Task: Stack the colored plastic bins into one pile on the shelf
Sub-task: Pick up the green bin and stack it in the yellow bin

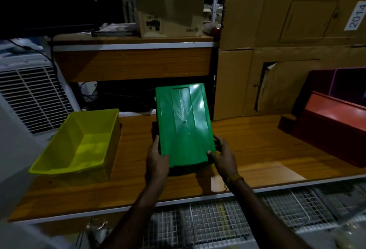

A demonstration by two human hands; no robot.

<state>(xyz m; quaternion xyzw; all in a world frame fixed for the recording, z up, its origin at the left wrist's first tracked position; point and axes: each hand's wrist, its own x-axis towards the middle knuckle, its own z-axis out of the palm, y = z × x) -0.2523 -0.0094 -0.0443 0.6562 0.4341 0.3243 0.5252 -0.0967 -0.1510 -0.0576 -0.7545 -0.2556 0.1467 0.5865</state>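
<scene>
A green plastic bin [183,124] is tilted up above the wooden shelf [247,149], its flat underside facing me. My left hand [157,157] grips its near left corner and my right hand [224,155] grips its near right corner. An open yellow bin [79,143] stands upright on the shelf to the left, apart from the green one. At the right edge a red bin [332,126] lies on its side, with a purple bin [344,84] behind it.
Large cardboard boxes [287,50] wall off the back right. A wooden drawer unit [132,62] sits behind the green bin, with a small box above it. A white vented appliance [33,96] stands at left. Wire mesh [217,219] lies below the shelf's front edge.
</scene>
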